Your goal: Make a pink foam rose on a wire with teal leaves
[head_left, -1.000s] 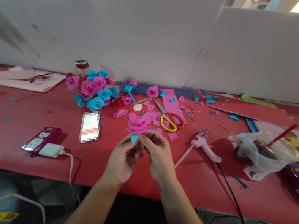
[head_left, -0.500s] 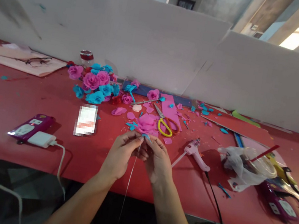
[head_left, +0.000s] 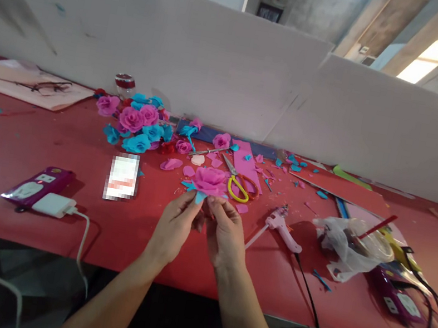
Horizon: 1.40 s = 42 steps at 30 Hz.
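Observation:
A pink paper flower (head_left: 211, 181) with a blue pointed paper piece (head_left: 199, 197) under its petals is held up above the red table. My left hand (head_left: 173, 226) pinches it at the base from the left, thumb and fingers closed. From the right, my right hand (head_left: 227, 230) closes its thumb and fingers at the same base. The stem below the bloom is hidden by my fingers. Just beyond the flower lie scissors (head_left: 238, 190) with yellow and orange handles. A pink glue gun (head_left: 284, 229) rests to the right of my right hand.
A bunch of pink, blue and red paper flowers (head_left: 141, 125) stands at the back left. Purple power strips (head_left: 39, 186) lie on both sides. At right is a plastic cup in a bag (head_left: 346, 246). Paper scraps (head_left: 295, 163) litter the back, before a white partition (head_left: 179, 55).
The flower has tipped from facing away to facing up, so its petals show from the side. Its thin wire stem, which pointed toward me, is out of sight. The view has shifted slightly.

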Each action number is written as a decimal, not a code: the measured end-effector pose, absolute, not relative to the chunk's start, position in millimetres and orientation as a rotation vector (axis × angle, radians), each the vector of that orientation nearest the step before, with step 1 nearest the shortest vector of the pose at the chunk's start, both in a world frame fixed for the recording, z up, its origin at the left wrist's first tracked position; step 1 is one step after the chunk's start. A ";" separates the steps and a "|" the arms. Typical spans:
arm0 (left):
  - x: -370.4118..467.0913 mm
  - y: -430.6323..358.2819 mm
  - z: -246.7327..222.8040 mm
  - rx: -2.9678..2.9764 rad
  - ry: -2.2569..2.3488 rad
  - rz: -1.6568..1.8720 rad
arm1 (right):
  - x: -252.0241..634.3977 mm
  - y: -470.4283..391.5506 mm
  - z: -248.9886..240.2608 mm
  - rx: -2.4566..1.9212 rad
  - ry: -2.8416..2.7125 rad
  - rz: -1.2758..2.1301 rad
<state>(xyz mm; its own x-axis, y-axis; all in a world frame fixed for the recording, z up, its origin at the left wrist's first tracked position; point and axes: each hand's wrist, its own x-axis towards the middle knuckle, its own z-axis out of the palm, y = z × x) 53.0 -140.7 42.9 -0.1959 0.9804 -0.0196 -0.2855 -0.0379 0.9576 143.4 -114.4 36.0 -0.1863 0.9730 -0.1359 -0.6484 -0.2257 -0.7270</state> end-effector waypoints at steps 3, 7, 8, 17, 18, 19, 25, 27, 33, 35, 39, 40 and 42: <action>53.7 -139.4 39.6 0.818 1.122 1.547 | 141.7 -117.3 35.5 -0.707 -0.678 1.612; 56.6 -140.0 38.6 0.642 1.007 1.635 | 140.9 -122.9 36.6 -0.658 -0.770 1.546; 57.1 -141.1 38.6 0.628 0.997 1.650 | 140.9 -124.2 36.9 -0.645 -0.789 1.535; 51.5 -153.9 37.1 0.779 0.934 1.729 | 147.9 -128.9 32.2 -0.581 -0.996 1.369; 51.3 -154.7 38.6 0.755 0.907 1.729 | 148.9 -129.7 32.4 -0.574 -1.012 1.364; 51.4 -155.1 40.5 0.723 0.882 1.725 | 149.6 -130.5 33.1 -0.569 -1.021 1.365; 55.4 -150.7 52.9 0.530 0.821 1.671 | 147.2 -131.1 45.7 -0.575 -0.903 1.477; 56.6 -147.4 55.6 0.483 0.853 1.629 | 145.9 -128.8 49.1 -0.611 -0.848 1.518; 54.2 -140.6 54.1 0.490 0.874 1.561 | 148.4 -118.6 42.9 -0.729 -0.724 1.528; 51.9 -140.4 51.1 0.509 0.846 1.543 | 149.7 -117.9 40.1 -0.775 -0.714 1.516; 48.0 -142.5 47.5 0.553 0.835 1.526 | 149.6 -121.3 40.3 -0.821 -0.735 1.491; 47.1 -143.1 47.3 0.561 0.820 1.512 | 149.3 -122.3 41.3 -0.818 -0.749 1.492; 45.2 -144.1 47.3 0.558 0.770 1.476 | 148.9 -123.7 43.1 -0.810 -0.779 1.495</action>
<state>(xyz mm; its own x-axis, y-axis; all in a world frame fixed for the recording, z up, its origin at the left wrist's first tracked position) 45.2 -144.1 47.3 -0.0647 0.9913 -0.1147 -0.6612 0.0435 0.7490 148.9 -123.7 43.1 -0.0521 0.9974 -0.0503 -0.5300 -0.0703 -0.8451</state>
